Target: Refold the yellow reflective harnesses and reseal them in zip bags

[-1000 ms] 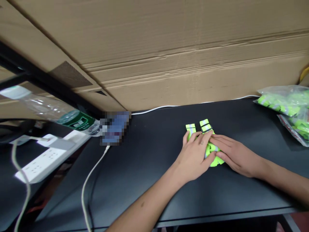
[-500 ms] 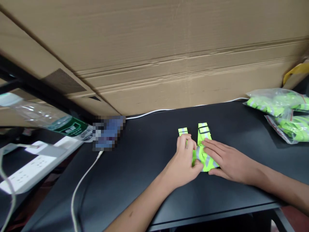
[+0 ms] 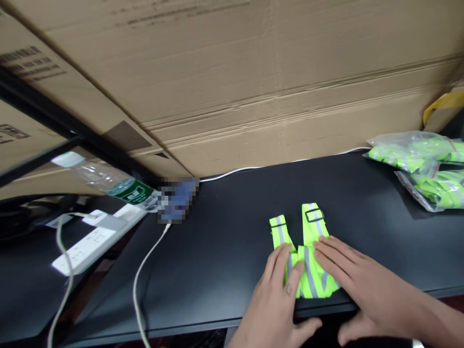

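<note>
A folded neon-yellow reflective strap harness (image 3: 310, 278) with grey stripes lies on the black table close to its front edge. Two strap ends point away from me, and the right one carries a black buckle (image 3: 314, 214). My left hand (image 3: 275, 299) rests on the left side of the bundle, fingers extended and thumb held apart. On the right side, my right hand (image 3: 366, 280) lies with outstretched fingers on the fabric, its thumb spread below. Part of the fabric is hidden beneath the fingers of both hands.
Clear bags of similar yellow straps (image 3: 416, 152) sit at the right. Leftward are a plastic bottle (image 3: 105, 179), a white power strip (image 3: 97, 241), a blurred-out blue object (image 3: 179, 198) and a pale cable (image 3: 139, 270). Cardboard (image 3: 253, 87) stands behind the table (image 3: 224, 232).
The harness has come nearer to the table's front edge, and both hands with it. My left hand has gone from curled fingers to extended ones. The view has shifted.
</note>
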`<move>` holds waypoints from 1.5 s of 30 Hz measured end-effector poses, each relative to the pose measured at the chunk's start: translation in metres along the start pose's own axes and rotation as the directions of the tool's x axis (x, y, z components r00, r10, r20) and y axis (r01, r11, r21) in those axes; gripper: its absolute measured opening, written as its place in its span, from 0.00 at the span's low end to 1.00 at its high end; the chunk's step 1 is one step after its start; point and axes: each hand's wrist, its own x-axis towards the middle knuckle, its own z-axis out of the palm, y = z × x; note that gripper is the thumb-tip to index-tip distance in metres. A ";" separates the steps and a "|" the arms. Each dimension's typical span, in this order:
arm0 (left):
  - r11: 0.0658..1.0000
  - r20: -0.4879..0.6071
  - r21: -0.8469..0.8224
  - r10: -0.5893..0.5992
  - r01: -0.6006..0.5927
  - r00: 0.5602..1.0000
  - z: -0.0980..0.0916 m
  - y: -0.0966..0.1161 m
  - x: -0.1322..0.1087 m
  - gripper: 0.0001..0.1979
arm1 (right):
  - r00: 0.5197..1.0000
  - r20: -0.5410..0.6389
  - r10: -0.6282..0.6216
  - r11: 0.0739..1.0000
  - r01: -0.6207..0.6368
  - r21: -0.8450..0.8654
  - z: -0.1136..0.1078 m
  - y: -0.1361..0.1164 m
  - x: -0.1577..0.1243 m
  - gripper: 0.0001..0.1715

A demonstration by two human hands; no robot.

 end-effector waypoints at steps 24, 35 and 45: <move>0.963 0.092 -0.238 -0.105 0.124 0.990 -0.017 -0.051 0.079 0.16 | 0.933 0.169 0.318 0.761 -0.357 0.542 0.000 0.066 0.048 0.21; 0.962 -0.273 0.035 0.268 -0.269 0.924 -0.001 -0.031 0.076 0.10 | 0.944 -0.201 0.260 0.943 -0.293 -0.155 0.014 0.057 0.052 0.18; 0.965 -0.181 -0.242 0.061 -0.105 0.982 -0.002 -0.011 0.050 0.20 | 0.982 -0.171 -0.078 0.977 0.041 -0.209 -0.001 0.016 0.043 0.23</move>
